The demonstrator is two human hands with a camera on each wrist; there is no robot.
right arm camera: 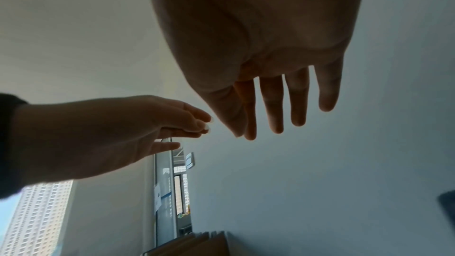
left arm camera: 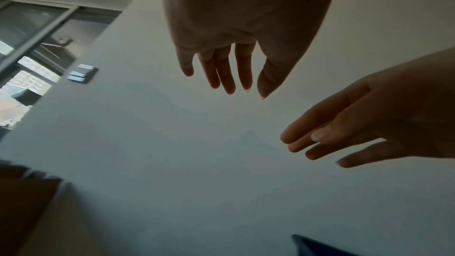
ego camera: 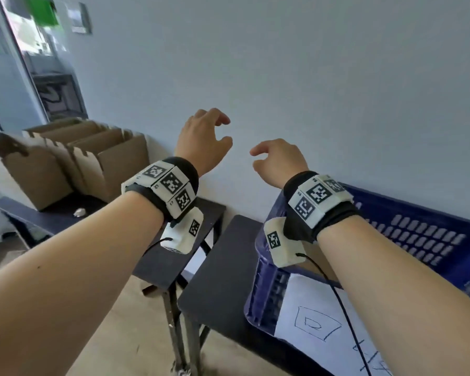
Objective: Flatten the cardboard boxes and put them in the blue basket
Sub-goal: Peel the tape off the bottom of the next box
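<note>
cardboard boxes [ego camera: 73,158]: brown corrugated card, matt, with rough torn-looking flap edges, left of the frame.
blue basket [ego camera: 423,234]: blue plastic with a slight sheen, its walls pierced by rows of slots, right of the frame.
paper sheet [ego camera: 318,318]: white matt paper with pen lines, lower right.
tables [ego camera: 223,270]: dark matt tops on dark metal-looking legs, centre.
wristbands [ego camera: 185,169]: black cloth carrying white matt plastic blocks with printed black-and-white markers.
wall [ego camera: 310,77]: smooth, matt pale paint.
floor [ego camera: 125,321]: pale, wood-look surface, lower centre.

Pale wall [ego camera: 310,77], two dark tables [ego camera: 217,267]
</note>
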